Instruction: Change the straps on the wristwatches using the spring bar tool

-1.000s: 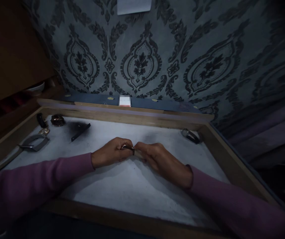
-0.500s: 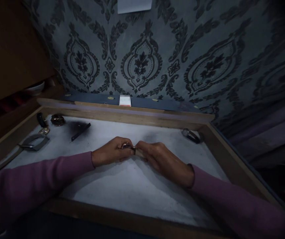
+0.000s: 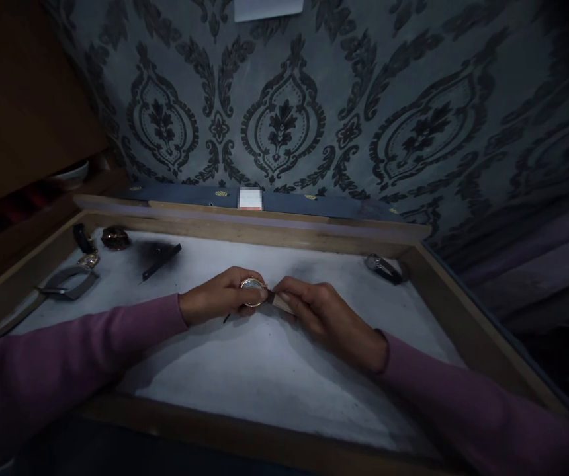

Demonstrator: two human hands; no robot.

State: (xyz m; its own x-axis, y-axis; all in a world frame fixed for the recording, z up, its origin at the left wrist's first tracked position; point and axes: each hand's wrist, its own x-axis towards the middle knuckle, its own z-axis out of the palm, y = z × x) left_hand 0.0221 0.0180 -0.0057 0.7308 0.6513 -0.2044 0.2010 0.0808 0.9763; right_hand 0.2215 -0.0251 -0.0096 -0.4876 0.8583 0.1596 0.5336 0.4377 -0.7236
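Between my hands, over the middle of the white tray floor, is a wristwatch [image 3: 252,293] with a round, light-rimmed case. My left hand [image 3: 222,293] is closed around the case, its thumb across the edge of the dial. The strap [image 3: 280,303], dark near the case and pale further along, runs right into my right hand [image 3: 324,315], whose thumb and fingers pinch it. A thin dark tip, perhaps the other strap end, pokes out below my left hand. The watch's underside is hidden by my fingers.
Wooden walls [image 3: 274,235] frame the tray. At its left lie a grey belt [image 3: 69,283], a watch with a black strap [image 3: 86,248] and a dark, shiny rounded item [image 3: 115,238]. A black bar [image 3: 161,262] lies nearer the middle; another watch [image 3: 382,269] lies far right.
The watch has turned so that its round dial now faces up toward me. More of the strap shows between my hands, and my right fingers have shifted along it slightly.
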